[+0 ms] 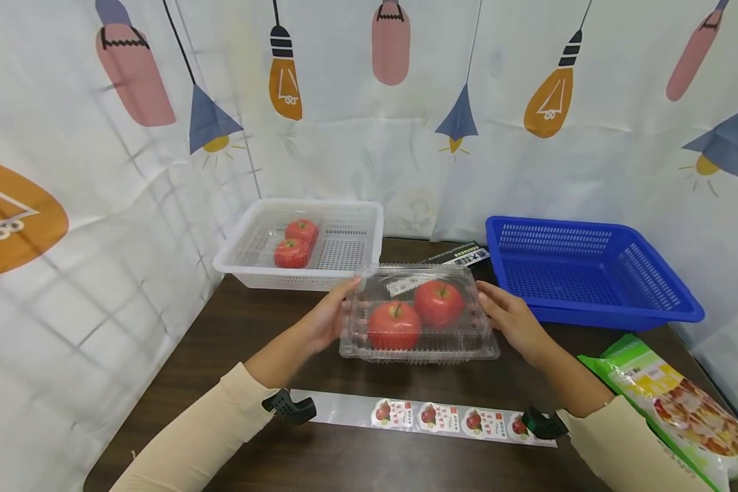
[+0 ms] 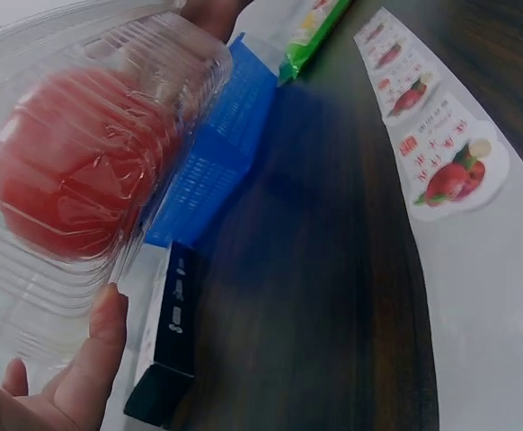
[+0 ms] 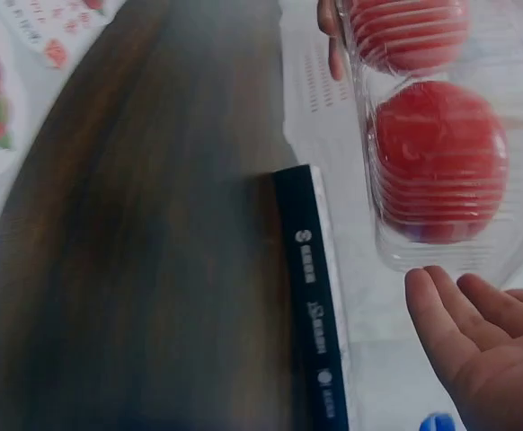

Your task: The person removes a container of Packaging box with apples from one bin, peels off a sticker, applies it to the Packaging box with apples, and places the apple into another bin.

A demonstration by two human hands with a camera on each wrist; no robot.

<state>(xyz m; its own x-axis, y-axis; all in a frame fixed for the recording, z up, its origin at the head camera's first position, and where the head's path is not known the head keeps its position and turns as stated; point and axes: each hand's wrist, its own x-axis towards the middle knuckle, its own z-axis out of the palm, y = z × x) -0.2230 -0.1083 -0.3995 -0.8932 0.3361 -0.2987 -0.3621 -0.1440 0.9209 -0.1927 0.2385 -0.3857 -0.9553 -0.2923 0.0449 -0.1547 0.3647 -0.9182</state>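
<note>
1. Clear plastic box (image 1: 418, 354) at the centre of the frame, between both hands, with two red apples (image 1: 395, 326) inside
2. Left hand (image 1: 327, 318) touches the box's left end; its fingers are partly hidden, so I cannot tell how far they curl
3. Right hand (image 1: 513, 324) is at the right end, fingers fairly straight, tips against the plastic
4. Sticker strip (image 1: 426, 418) at lower centre, green packet (image 1: 682, 410) at lower right
5. White basket (image 1: 283, 279) at left, holding further apples (image 1: 292, 253); blue basket (image 1: 590, 314) at right
</note>
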